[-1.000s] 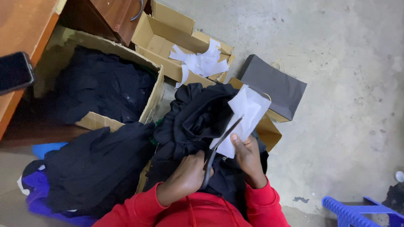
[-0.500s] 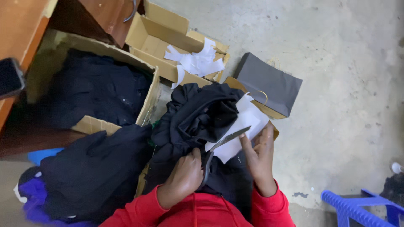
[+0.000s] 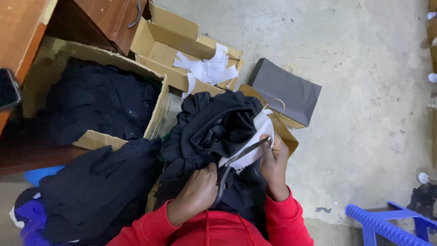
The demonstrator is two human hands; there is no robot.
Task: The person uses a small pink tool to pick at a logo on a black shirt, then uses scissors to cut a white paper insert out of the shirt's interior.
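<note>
- The left hand is closed on the handles of dark metal scissors, whose blades reach up over a white paper tag.
- The right hand pinches the edge of that white paper tag, which lies on the black soft garment in the person's lap.
- The garment looks light and floppy; it will sag, so I think it is best held in a bunch near the tag. The tag seems thin and easy to tear.
- Beside it, a brown paper bag and a flat grey paper bag lie on the floor.
- To the left, a large cardboard box holds dark clothes.
- Farther, a small open cardboard box holds white paper scraps.
</note>
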